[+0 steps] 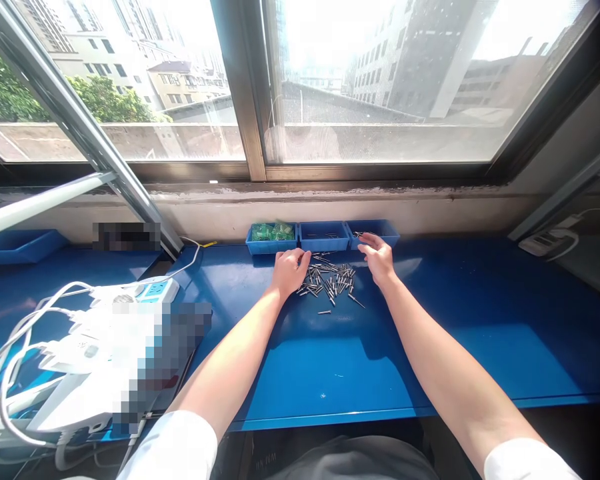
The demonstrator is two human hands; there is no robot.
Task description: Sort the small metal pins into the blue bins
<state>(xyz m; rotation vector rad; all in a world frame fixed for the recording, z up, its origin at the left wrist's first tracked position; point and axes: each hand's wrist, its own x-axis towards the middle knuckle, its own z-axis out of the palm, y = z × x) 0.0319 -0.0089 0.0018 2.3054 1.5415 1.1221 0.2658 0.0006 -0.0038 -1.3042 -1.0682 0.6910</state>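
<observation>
A loose pile of metal rivets [333, 280] lies on the blue table [325, 360], with one rivet [325, 312] apart in front. My left hand [291, 270] rests at the pile's left edge, fingers bent together; what they hold, if anything, is hidden. My right hand [377, 257] is at the front of the right blue bin [389, 235], its thumb and fingertips pinching a small rivet over the bin. The middle blue bin [324, 244] has a few thin pieces inside. Green packets fill the left blue bin [272, 247].
White power strips and cables [95, 333] cover the left side of the table. A larger blue tray [23, 247] sits at the far left. Behind the bins runs a wall below the window, and a metal frame post [130, 193] slants down left of them.
</observation>
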